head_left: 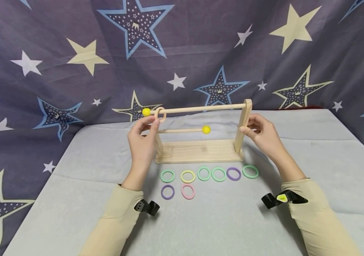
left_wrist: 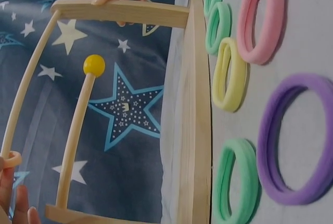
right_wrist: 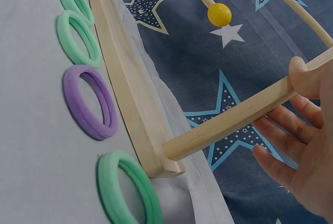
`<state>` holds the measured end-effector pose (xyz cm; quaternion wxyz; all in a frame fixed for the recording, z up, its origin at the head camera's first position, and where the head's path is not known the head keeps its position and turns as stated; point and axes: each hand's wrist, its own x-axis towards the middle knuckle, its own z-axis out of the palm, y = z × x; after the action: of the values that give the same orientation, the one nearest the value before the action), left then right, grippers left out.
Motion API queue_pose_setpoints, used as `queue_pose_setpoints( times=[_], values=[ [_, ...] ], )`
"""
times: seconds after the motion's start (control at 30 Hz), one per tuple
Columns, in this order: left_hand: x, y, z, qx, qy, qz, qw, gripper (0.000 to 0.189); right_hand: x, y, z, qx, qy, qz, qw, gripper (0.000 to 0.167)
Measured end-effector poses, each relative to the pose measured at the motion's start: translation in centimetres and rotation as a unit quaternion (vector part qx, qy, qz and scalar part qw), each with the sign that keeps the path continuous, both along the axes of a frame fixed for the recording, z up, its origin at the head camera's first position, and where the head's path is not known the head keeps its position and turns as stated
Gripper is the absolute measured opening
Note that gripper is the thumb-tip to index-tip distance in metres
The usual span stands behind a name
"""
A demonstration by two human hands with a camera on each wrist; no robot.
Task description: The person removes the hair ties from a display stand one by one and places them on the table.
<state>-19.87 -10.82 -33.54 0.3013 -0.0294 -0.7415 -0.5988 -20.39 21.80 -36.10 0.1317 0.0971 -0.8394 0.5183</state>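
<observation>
A wooden stand (head_left: 201, 151) has two posts, each bearing a rod tipped with a yellow ball. Between thumb and fingers, my left hand (head_left: 143, 137) pinches a peach ring (head_left: 164, 111) that encircles the upper rod (head_left: 201, 108), just beside its yellow ball (head_left: 146, 112). My right hand (head_left: 263, 133) holds the taller right post (right_wrist: 229, 117), its thumb pressing one side and its fingers behind. The lower rod (left_wrist: 73, 146) carries no ring and ends in its own yellow ball (head_left: 206, 129). Fingertips of the left hand show at the left wrist view's lower left corner.
In front of the stand, loose rings lie on the grey cloth (head_left: 220, 227): several green ones (head_left: 167, 176), a yellow ring (head_left: 182, 173), a pink ring (head_left: 183, 193) and two purple ones (head_left: 228, 174). A star-patterned curtain (head_left: 175, 60) hangs behind.
</observation>
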Motion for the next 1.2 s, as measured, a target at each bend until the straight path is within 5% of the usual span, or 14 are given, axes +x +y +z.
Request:
queue_pose_setpoints(
  times=[1.2],
  values=[
    [-0.2,-2.6,0.0,0.017,0.014,0.04,0.999,0.023,-0.1,-0.1,-0.1,-0.01,0.011,0.003,0.9999,0.027]
  ],
)
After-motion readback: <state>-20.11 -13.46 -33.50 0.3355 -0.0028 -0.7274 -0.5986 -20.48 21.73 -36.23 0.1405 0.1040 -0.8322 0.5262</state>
